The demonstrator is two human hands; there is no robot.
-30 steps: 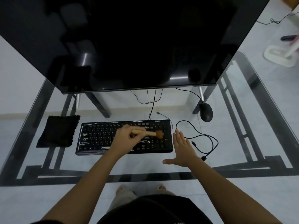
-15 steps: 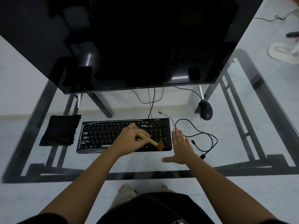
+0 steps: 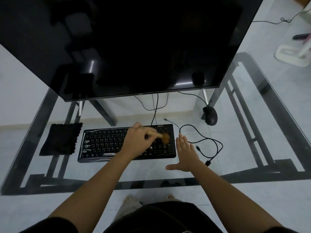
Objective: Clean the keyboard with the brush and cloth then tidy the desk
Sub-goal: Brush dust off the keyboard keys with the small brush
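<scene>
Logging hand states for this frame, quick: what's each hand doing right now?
Left hand: closed, holding the small wooden-handled brush on the black keyboard.
Right hand: open, empty, flat on the glass desk.

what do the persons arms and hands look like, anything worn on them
Both forearms are bare from the upper arm down. Short dark sleeves show only at the bottom corners of the view. The left hand and right hand are bare: no gloves, and no watch, ring or band that I can see.
</scene>
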